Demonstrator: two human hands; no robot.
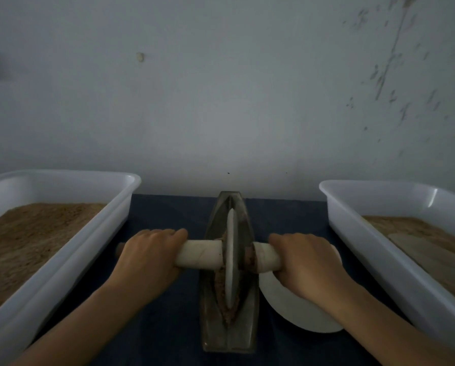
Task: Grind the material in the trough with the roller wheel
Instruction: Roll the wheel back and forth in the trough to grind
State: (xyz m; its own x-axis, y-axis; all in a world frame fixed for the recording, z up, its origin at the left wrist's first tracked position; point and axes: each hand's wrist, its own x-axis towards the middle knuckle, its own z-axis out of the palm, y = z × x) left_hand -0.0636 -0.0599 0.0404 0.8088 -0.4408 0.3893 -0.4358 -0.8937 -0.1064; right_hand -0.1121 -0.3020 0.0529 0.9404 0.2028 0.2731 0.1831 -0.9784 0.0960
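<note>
The trough point(229, 336) looks like dull grey metal, worn and smeared. The wheel point(231, 257) is a pale, matt disc, and its handle point(200, 256) is smooth and off-white; whether wood or stone cannot be told. The material point(221, 289) in the trough is coarse, reddish-brown and clumpy. Both tubs point(63, 180) point(374, 196) are glossy translucent white plastic holding grainy tan powder point(23, 233). The table point(168, 212) wears a dark blue matt cloth. The wall point(221, 88) is matt painted plaster, scuffed.
</note>
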